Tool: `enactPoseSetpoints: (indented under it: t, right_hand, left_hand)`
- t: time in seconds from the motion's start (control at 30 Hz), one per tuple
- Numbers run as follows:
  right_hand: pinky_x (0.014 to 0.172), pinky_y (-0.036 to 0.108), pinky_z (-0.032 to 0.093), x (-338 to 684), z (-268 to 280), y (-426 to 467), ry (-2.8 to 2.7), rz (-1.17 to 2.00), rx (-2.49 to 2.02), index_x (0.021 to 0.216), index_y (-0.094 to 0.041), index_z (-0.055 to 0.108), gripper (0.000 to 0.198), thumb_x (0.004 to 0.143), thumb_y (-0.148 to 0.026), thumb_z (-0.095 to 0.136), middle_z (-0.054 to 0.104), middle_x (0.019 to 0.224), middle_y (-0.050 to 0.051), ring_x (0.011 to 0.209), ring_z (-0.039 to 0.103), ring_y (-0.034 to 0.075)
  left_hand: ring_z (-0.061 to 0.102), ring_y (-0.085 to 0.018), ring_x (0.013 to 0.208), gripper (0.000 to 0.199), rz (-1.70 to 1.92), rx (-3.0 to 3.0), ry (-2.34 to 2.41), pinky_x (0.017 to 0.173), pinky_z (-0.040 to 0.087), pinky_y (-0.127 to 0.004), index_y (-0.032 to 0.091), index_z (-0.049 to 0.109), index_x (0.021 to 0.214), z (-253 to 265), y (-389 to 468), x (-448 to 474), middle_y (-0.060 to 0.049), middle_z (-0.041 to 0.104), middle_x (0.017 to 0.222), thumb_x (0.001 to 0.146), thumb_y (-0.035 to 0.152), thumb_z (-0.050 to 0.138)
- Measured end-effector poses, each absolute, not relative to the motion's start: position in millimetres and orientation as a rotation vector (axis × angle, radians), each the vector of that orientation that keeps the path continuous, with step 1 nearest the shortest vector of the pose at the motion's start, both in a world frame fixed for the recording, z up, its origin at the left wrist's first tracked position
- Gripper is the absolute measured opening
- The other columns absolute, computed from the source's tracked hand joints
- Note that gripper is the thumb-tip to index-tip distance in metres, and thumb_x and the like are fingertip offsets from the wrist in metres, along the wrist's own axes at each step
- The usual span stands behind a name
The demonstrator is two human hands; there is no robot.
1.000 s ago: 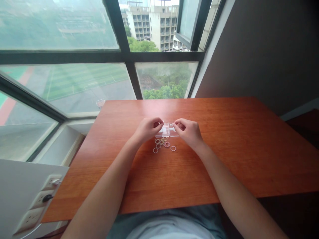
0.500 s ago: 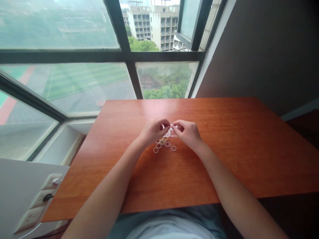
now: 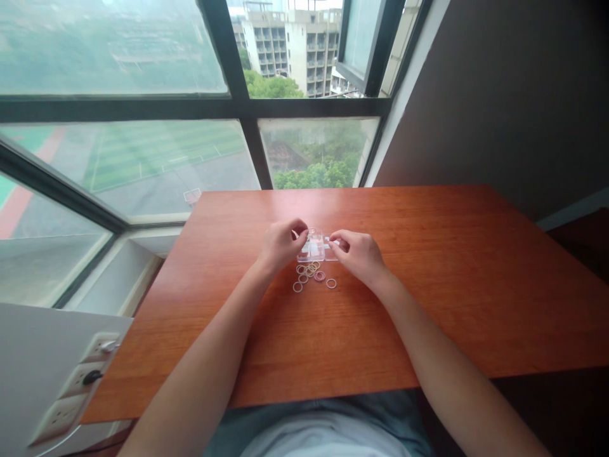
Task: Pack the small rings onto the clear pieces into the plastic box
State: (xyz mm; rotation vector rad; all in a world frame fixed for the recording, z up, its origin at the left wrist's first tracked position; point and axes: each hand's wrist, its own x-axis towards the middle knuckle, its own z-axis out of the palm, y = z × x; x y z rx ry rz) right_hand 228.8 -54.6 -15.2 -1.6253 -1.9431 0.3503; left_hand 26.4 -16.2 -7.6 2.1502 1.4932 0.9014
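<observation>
A clear plastic box [image 3: 317,255] with compartments and its lid [image 3: 332,256] lie on the table between my hands. At the box's far left, my left hand [image 3: 284,244] has thumb and forefinger pinched, and a pale hair tie [image 3: 312,231] shows at their tips. My right hand [image 3: 358,254] is over the lid, its fingers pinched together. Whatever they may hold is too small to make out. On the near side of the box lie several small yellowish hair ties [image 3: 310,271], a pink one [image 3: 320,277] and pale ones [image 3: 332,284].
The reddish-brown wooden table [image 3: 451,285] extends to both sides and in front of my body. Large windows [image 3: 166,152] border its far and left sides. Wall sockets [image 3: 78,381] with plugs are at the lower left, and a grey wall [image 3: 499,95] rises on the right.
My left hand has moved left and slightly away from me, parting from the right hand and uncovering more of the box. The right hand has hardly moved. The loose hair ties lie unchanged.
</observation>
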Motion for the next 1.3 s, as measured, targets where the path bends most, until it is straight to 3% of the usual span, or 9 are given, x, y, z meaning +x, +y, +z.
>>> enactPoseSetpoints:
  t: [0.13, 0.37, 0.53, 1.3]
  right_hand:
    - [0.061, 0.026, 0.037, 229, -14, -55, -1.971, 0.371, -1.629, 0.093, -0.025, 0.073, 0.016, 0.083, -0.029, 0.061, 0.069, 0.07, -0.001, 0.064, 0.06, 0.015]
    - [0.063, 0.024, 0.037, 226, -14, -57, -2.122, 0.465, -1.477, 0.09, -0.024, 0.072, 0.014, 0.085, -0.029, 0.06, 0.068, 0.071, -0.002, 0.063, 0.057, 0.012]
    - [0.063, 0.024, 0.035, 220, -15, -64, -2.31, 0.493, -1.338, 0.102, -0.025, 0.072, 0.02, 0.084, -0.025, 0.062, 0.069, 0.074, -0.001, 0.066, 0.057, 0.012]
    - [0.064, 0.027, 0.034, 205, -16, -72, -2.562, 0.412, -1.297, 0.09, -0.027, 0.071, 0.016, 0.088, -0.027, 0.055, 0.072, 0.08, 0.001, 0.075, 0.061, 0.018]
  left_hand:
    - [0.06, -0.014, 0.066, 0.017, 0.904, 2.174, 1.491, 0.06, 0.043, -0.023, 0.019, 0.069, 0.093, -11, -15, 24, -0.003, 0.071, 0.082, 0.084, 0.029, 0.058]
    - [0.06, -0.013, 0.065, 0.017, 0.907, 2.183, 1.483, 0.061, 0.044, -0.023, 0.019, 0.069, 0.091, -14, -11, 19, -0.003, 0.07, 0.081, 0.084, 0.028, 0.057]
    - [0.06, -0.013, 0.065, 0.017, 0.909, 2.187, 1.482, 0.061, 0.044, -0.023, 0.019, 0.069, 0.09, -13, -11, 19, -0.002, 0.07, 0.081, 0.083, 0.028, 0.056]
    - [0.061, -0.014, 0.068, 0.016, 0.869, 2.205, 1.446, 0.06, 0.043, -0.022, 0.019, 0.07, 0.088, -15, -12, 20, -0.002, 0.07, 0.079, 0.083, 0.025, 0.056]
